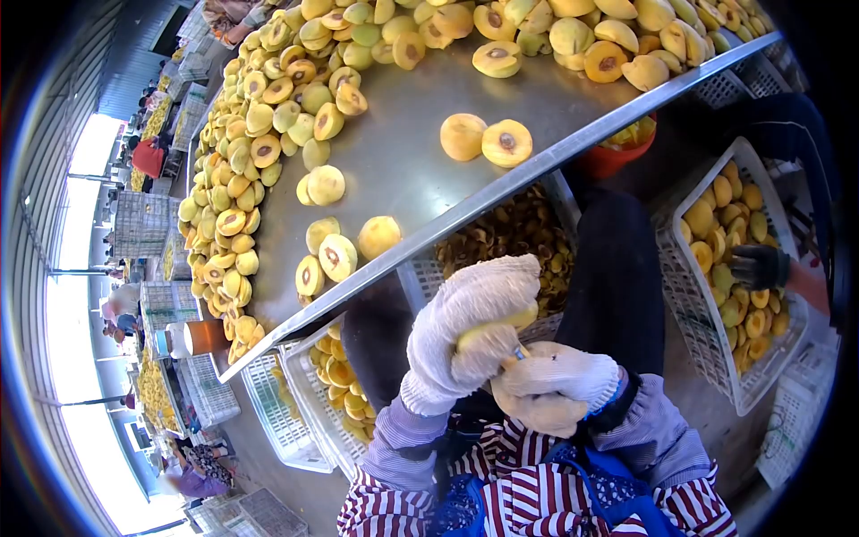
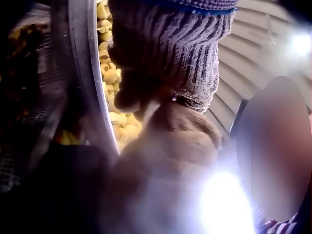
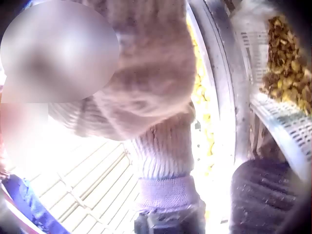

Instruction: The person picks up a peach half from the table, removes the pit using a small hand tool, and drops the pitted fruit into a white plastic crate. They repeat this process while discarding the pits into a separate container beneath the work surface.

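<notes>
Both hands wear whitish knitted gloves and meet above the lap in the head view. The left hand [image 1: 474, 327] grips a yellow fruit [image 1: 516, 317], its fingers curled round it and covering most of it. Just below and to the right, the right hand [image 1: 555, 387] pinches a small tool [image 1: 521, 352] against the left hand's fingers; only a short bit of it shows, partly blue. In the left wrist view a ribbed glove cuff [image 2: 185, 58] hangs above blurred glove fabric. The right wrist view shows a glove cuff [image 3: 163, 151]; fruit and tool cannot be made out there.
A metal table [image 1: 403, 134] bears piled halved fruit, its raised edge [image 1: 501, 192] beyond the hands. Beneath stands a crate of dark pieces [image 1: 514, 237]. Fruit crates stand left [image 1: 304, 407] and right [image 1: 707, 295], where another person's dark-gloved hand [image 1: 759, 267] reaches in.
</notes>
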Demonstrator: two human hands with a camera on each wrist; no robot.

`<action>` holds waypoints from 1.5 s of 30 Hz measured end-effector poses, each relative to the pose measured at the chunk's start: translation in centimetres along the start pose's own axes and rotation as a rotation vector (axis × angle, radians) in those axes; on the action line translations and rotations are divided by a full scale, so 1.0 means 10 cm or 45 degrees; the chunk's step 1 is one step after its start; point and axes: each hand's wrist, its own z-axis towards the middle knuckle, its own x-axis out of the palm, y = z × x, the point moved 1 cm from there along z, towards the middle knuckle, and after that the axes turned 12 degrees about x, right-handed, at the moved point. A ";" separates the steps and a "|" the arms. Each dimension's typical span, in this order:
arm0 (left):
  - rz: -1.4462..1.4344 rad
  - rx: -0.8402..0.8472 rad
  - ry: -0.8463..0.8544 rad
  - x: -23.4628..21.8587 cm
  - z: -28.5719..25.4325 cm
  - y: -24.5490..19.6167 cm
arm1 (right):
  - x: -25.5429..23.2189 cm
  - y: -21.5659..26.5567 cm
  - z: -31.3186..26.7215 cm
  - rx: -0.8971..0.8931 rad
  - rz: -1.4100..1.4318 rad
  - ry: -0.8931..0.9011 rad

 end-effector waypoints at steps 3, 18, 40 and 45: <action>0.109 0.184 0.150 -0.02 0.17 -0.01 | -0.04 -0.07 -0.04 -0.091 0.311 0.360; -0.311 -0.304 -0.159 0.18 0.18 -0.06 | 0.67 0.16 -0.02 -0.131 0.159 -0.330; -1.111 -0.398 -1.096 -0.14 -0.15 0.14 | 0.71 0.32 0.09 -0.096 -0.647 -1.426; -0.972 -0.336 -1.102 -0.44 -0.41 0.06 | 0.65 0.32 0.17 -0.032 -0.728 -1.597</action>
